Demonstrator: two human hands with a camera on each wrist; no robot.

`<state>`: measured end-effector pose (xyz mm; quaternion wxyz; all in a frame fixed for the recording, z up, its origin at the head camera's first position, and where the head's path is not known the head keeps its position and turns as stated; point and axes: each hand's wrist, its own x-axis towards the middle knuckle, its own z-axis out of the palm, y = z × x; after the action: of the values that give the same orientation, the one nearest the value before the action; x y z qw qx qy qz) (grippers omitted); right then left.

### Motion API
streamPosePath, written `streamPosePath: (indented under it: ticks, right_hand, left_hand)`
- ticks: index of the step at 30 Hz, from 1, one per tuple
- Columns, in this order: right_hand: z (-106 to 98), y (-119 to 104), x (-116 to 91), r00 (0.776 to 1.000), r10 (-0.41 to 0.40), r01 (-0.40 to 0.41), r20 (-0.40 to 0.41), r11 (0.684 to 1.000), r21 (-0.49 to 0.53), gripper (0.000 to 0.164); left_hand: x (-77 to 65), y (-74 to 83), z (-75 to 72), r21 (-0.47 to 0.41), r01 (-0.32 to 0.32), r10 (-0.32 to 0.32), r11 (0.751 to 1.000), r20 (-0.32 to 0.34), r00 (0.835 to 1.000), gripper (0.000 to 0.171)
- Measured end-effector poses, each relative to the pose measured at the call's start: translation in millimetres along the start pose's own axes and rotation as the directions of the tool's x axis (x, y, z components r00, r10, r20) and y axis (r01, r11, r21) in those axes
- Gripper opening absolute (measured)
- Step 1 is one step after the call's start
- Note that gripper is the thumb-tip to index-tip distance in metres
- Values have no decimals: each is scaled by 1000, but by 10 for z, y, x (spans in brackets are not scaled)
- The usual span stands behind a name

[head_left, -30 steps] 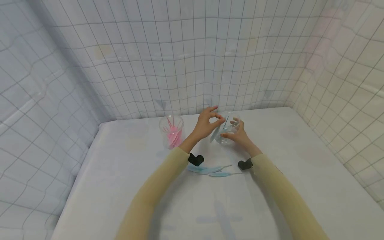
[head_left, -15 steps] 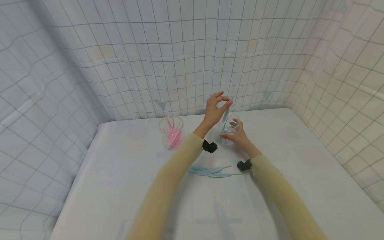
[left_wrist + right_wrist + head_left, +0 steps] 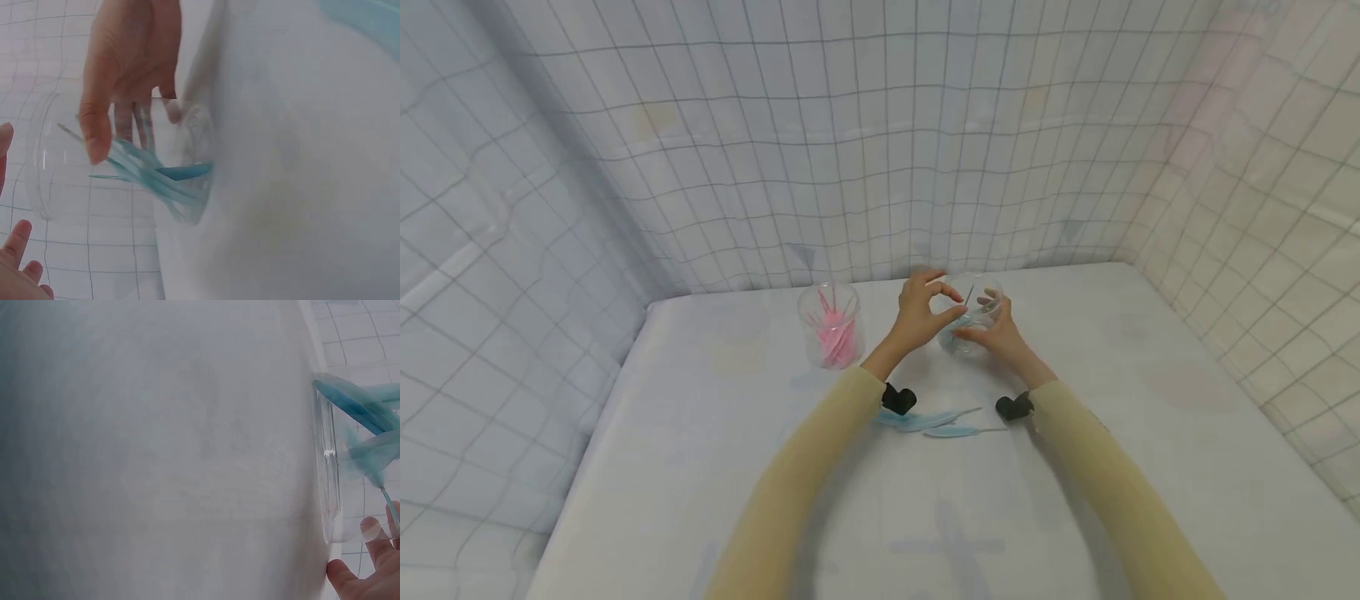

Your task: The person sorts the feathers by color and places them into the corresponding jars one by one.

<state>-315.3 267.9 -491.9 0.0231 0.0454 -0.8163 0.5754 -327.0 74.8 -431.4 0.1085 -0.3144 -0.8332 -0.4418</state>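
My right hand point(image 3: 1003, 340) holds a clear plastic cup point(image 3: 62, 194) from its right side, thumb in front and fingers behind. Several light-blue feathers point(image 3: 156, 178) lean inside that cup, their bare quills pointing toward the rim. At the cup's left rim is my left hand point(image 3: 917, 312). Its thumb and fingers stand apart in the left wrist view, with nothing between them. Only parts of the left hand point(image 3: 15, 269) show at that view's edge. On the table in front of both wrists lie several more blue feathers point(image 3: 953, 432).
A second clear cup point(image 3: 808, 329) with several pink feathers point(image 3: 837, 340) stands to the left on the white-covered table point(image 3: 880, 508). Behind and along the sides hangs a white grid-patterned cloth point(image 3: 820, 150).
My left hand rose over the cup with a blue feather, then came down at the rim and let the feather go inside. The right hand has stayed on the cup.
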Motion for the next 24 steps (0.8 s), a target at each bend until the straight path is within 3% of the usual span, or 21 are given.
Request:
streamPosePath:
  ticks: [5,8,11,14,24]
  right_hand:
    - [-7,-18,-17,1000,-20,20,3,999,34,100]
    - [1,-27,-29,1000,-14,14,6,999,30,100]
    - [5,-31,-31,1000,-10,10,2,1000,7,102]
    - [1,-33,-31,1000,-11,11,-1,1000,-12,102]
    - [0,-33,-26,1000,-1,1,-4,1000,-16,102]
  left_hand:
    - [-335,-56,44,91,11,-14,996,35,999,20]
    - [-514,-45,95,164,21,-40,986,112,993,19]
    - [-659,-7,153,213,25,-75,977,229,970,18]
    - [-757,40,211,247,20,-105,969,333,937,19]
    - [-893,63,296,346,-7,-158,938,448,880,22]
